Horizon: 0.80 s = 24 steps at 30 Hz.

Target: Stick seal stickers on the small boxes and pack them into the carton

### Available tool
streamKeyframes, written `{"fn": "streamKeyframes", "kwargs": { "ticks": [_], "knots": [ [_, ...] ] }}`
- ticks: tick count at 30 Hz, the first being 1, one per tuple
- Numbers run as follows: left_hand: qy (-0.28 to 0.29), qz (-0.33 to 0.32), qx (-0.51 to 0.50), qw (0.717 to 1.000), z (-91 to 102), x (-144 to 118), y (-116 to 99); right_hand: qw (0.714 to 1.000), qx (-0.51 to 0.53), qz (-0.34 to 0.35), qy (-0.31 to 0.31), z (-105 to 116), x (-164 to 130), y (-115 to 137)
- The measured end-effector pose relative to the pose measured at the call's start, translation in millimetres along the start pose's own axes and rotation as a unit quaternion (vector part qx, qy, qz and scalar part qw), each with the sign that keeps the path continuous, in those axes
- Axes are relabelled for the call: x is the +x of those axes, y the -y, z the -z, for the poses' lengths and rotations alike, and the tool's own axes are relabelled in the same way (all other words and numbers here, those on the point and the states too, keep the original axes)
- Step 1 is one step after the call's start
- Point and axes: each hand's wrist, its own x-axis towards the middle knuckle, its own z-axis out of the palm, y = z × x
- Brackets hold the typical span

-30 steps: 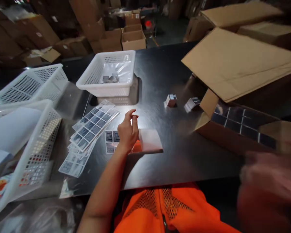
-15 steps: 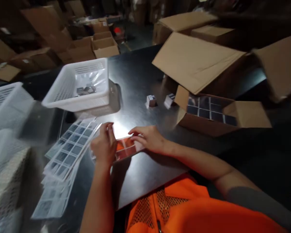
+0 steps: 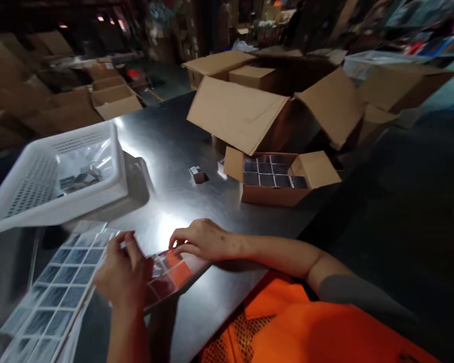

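A glossy, reflective sheet [image 3: 176, 275] divided into squares lies tilted between my hands near the front of the metal table. My left hand [image 3: 123, 275] is closed around its left end, with the thumb and fingertips curled upward. Over the upper right part of the sheet, my right hand [image 3: 200, 239] has its fingers bent and pressed together at the surface; what exactly they pinch is hard to see. Left of my left hand, several similar gridded sheets [image 3: 66, 272] lie in an overlapping pile.
A white plastic basket [image 3: 75, 207] with small parts in clear plastic stands at the left. A small box [image 3: 199, 175] sits on the metal table [image 3: 170, 136]. An open carton [image 3: 274, 196] of dark square boxes is at the right, before a larger open carton [image 3: 238, 108].
The view has swung to the right, so the basket, the sheets and both hands appear farther left and lower. Both hands stay at the glossy sheet with nearly the same hold.
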Motion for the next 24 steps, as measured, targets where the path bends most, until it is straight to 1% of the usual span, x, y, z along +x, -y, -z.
{"fn": "streamKeyframes", "kwargs": {
  "ticks": [1, 3, 4, 5, 6, 7, 8, 9, 10, 11, 13, 14, 15, 16, 18, 20, 22, 23, 24],
  "knots": [
    [0.005, 0.003, 0.022, 1.0, -2.8, 2, 1, 1.0, -0.009, 0.027, 0.0, 0, -2, 1],
    [0.022, -0.001, 0.061, 0.998, -7.4, 7, 4, 0.994, -0.022, 0.11, -0.015, 3, -5, 4],
    [0.032, -0.005, 0.075, 0.997, -8.8, 10, 6, 0.988, -0.022, 0.149, -0.034, 6, -6, 4],
    [0.041, -0.006, 0.086, 0.995, -9.6, 12, 8, 0.983, -0.02, 0.174, -0.063, 11, -7, 3],
    [0.049, -0.007, 0.093, 0.994, -9.9, 14, 10, 0.978, -0.018, 0.179, -0.106, 17, -6, 1],
    [0.056, -0.01, 0.097, 0.994, -9.7, 14, 11, 0.975, -0.023, 0.16, -0.154, 23, -3, -4],
    [0.062, -0.019, 0.097, 0.993, -9.4, 14, 12, 0.97, -0.041, 0.125, -0.203, 29, 3, -10],
    [0.067, -0.034, 0.096, 0.993, -8.9, 12, 12, 0.964, -0.072, 0.074, -0.245, 35, 11, -18],
    [0.069, -0.053, 0.092, 0.992, -8.6, 10, 11, 0.955, -0.111, 0.007, -0.276, 41, 21, -27],
    [0.071, -0.074, 0.088, 0.991, -8.5, 7, 10, 0.942, -0.148, -0.067, -0.293, 47, 34, -37],
    [0.073, -0.108, 0.071, 0.989, -9.2, 2, 7, 0.911, -0.195, -0.209, -0.298, 57, 60, -58],
    [0.076, -0.117, 0.049, 0.989, -10.0, 0, 5, 0.899, -0.198, -0.252, -0.298, 61, 73, -67],
    [0.08, -0.121, 0.018, 0.989, -11.0, 0, 5, 0.894, -0.193, -0.274, -0.297, 65, 83, -75],
    [0.085, -0.123, -0.018, 0.989, -12.1, 0, 5, 0.896, -0.183, -0.275, -0.298, 67, 90, -81],
    [0.1, -0.119, -0.082, 0.984, -14.2, 3, 7, 0.91, -0.163, -0.235, -0.299, 66, 93, -86],
    [0.115, -0.11, -0.122, 0.98, -15.0, 6, 10, 0.931, -0.148, -0.157, -0.295, 59, 83, -85],
    [0.136, -0.096, -0.188, 0.968, -14.0, 7, 12, 0.948, -0.134, -0.046, -0.284, 46, 65, -78],
    [0.151, -0.089, -0.234, 0.956, -12.8, 6, 12, 0.951, -0.127, 0.025, -0.281, 39, 55, -73],
    [0.167, -0.085, -0.283, 0.941, -11.3, 5, 12, 0.946, -0.12, 0.106, -0.281, 32, 46, -68]
  ]
}}
